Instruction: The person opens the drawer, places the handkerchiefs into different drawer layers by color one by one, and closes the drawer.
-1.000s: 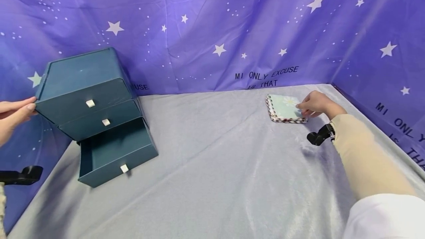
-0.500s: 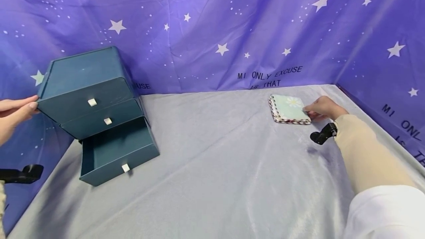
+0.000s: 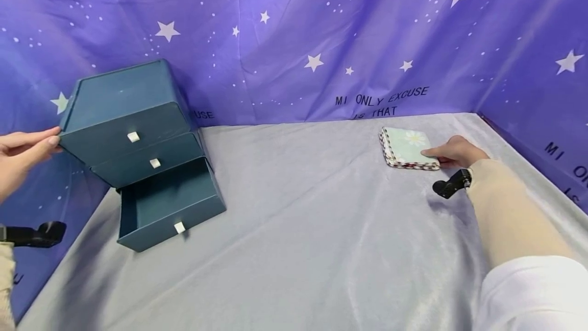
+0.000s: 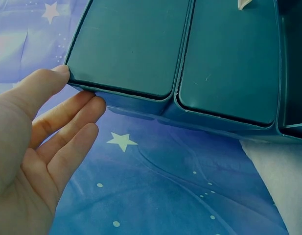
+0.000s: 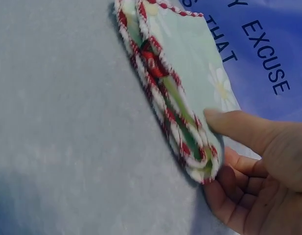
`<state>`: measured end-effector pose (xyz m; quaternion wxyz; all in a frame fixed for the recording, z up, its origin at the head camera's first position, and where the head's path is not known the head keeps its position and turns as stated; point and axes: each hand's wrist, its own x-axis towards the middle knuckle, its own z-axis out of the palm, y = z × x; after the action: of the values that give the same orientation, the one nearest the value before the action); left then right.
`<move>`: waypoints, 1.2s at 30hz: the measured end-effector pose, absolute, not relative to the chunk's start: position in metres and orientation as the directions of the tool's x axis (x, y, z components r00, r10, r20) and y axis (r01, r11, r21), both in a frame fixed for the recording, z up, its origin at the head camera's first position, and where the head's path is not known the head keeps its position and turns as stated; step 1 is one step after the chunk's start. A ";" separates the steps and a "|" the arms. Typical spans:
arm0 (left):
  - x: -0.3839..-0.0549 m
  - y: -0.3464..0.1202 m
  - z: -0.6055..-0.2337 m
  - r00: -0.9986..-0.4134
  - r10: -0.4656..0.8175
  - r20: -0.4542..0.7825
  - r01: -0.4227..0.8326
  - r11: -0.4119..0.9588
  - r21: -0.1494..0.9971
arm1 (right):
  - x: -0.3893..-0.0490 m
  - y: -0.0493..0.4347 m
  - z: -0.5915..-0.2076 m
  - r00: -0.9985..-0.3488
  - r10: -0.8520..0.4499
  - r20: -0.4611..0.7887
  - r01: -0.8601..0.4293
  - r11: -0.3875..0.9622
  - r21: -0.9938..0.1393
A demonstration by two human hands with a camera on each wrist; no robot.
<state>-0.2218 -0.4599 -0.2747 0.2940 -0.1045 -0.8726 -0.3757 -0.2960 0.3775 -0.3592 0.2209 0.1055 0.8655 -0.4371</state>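
Note:
My left hand (image 3: 25, 160) holds the front left corner of a dark teal three-drawer box (image 3: 121, 96), thumb at the front edge and fingertips against the side. Its bottom drawer (image 3: 172, 221) is pulled out, with nothing visible inside; the two upper drawers are closed. At the right, my right hand (image 3: 459, 152) pinches the near right corner of a folded pale green cloth (image 3: 404, 147). In the right wrist view the thumb lies on top of the cloth, over a daisy print, with the other fingers curled under its edge. A red-and-white braided trim (image 5: 165, 93) runs along the stacked folds.
A grey velvety cloth (image 3: 285, 229) covers the table between the box and the folded cloth. Purple fabric (image 3: 275, 65) with white stars and black lettering hangs behind and at the sides. White tabs (image 3: 179, 227) serve as drawer pulls.
My right hand has moved from above the cloth to its right corner, and its thumb and fingers now grip it. The left hand stays at the box; the view shifts slightly.

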 end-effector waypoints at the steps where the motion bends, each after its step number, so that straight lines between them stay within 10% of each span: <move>1: -0.222 -0.459 -0.274 -0.804 -0.038 0.593 0.405 0.695 0.594 | -0.296 0.378 -0.359 -0.879 -0.017 -0.476 0.369 0.608 -0.703; 36: -0.207 -0.434 -0.265 -0.831 -0.110 0.546 0.345 0.667 0.660 | -0.284 0.355 -0.335 -0.991 -0.047 -0.128 0.055 0.724 -0.688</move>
<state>-0.2067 -0.4340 -0.2646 0.2830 -0.0678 -0.8680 -0.4023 -0.2845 0.3554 -0.3351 0.0683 0.0021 0.9260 -0.3714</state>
